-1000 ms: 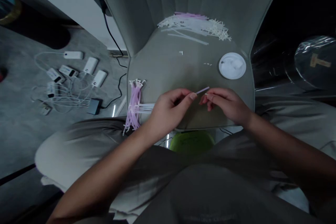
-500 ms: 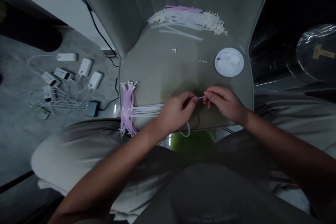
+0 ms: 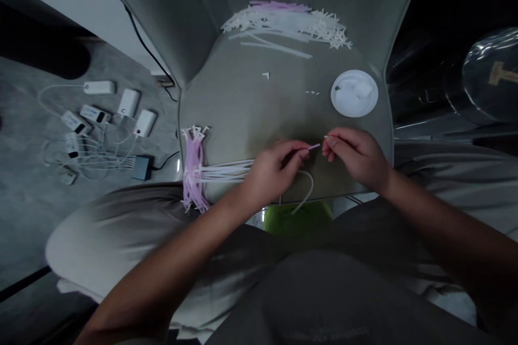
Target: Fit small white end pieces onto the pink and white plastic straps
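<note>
Left hand (image 3: 275, 170) pinches a thin white plastic strip (image 3: 312, 186) between thumb and forefinger. The strip's tip pokes toward the right hand (image 3: 358, 156), and the rest loops down over the front edge of the chair seat (image 3: 251, 102). Right hand's fingertips are pinched together just beside the tip; can't tell if they hold anything. Pink-and-white strip bundle (image 3: 193, 167) lies at the seat's left edge, white lid (image 3: 354, 93) at back right.

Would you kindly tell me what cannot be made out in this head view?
Head view, right hand: whether its fingers pinch anything is too small and dim to tell.
Head view, looped white strip: the part in the left hand is hidden by curled fingers.
Head view, green object: mostly hidden by the chair seat and the person's legs.
Head view, white dish: contents too small, pale on pale.
</note>
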A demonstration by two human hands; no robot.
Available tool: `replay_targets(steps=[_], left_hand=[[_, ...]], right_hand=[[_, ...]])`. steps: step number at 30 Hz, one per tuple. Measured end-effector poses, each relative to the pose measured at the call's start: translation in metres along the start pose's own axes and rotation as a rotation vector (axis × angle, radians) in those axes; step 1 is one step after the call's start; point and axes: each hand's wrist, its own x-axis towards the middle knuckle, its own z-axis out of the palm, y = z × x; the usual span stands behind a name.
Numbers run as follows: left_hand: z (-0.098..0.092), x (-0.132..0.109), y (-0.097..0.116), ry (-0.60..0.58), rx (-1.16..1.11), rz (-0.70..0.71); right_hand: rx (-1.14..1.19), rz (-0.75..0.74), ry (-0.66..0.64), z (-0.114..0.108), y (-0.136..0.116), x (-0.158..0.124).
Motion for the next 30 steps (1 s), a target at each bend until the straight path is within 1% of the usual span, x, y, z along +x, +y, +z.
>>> replay_targets(steps=[2, 5, 7, 9, 11, 14, 18, 23, 27, 30], left_hand=[[0.001, -0.001, 0.0, 0.01, -0.032, -0.058], [0.003, -0.001, 0.001, 0.035, 0.001, -0.11], [0.004, 0.0, 0.002, 0.043, 0.011, -0.136], [0.005, 0.0, 0.003, 0.033, 0.003, -0.146], [0.006, 0.0, 0.003, 0.021, -0.009, -0.137], [0.008, -0.001, 0.002, 0.028, -0.013, -0.128], [0.013, -0.003, -0.003, 0.037, -0.016, -0.114], [0.021, -0.009, -0.01, 0.092, -0.026, -0.067], [0.022, -0.011, -0.013, 0.091, -0.023, -0.049], [0.022, -0.01, -0.013, 0.075, -0.002, -0.048]], right_hand=[[0.019, 0.01, 0.022, -0.003, 0.002, 0.001], [0.024, 0.002, 0.005, -0.003, 0.006, 0.002], [-0.037, -0.041, -0.013, -0.002, 0.007, 0.001], [-0.144, -0.123, -0.014, -0.001, 0.007, 0.0], [-0.238, -0.202, -0.008, 0.0, 0.007, -0.001], [-0.293, -0.269, -0.015, 0.003, 0.008, -0.003], [-0.307, -0.315, -0.029, 0.006, 0.013, -0.004], [-0.289, -0.369, -0.002, 0.009, 0.022, -0.005], [-0.303, -0.422, -0.037, 0.009, 0.024, -0.006], [-0.313, -0.434, -0.059, 0.01, 0.024, -0.007]])
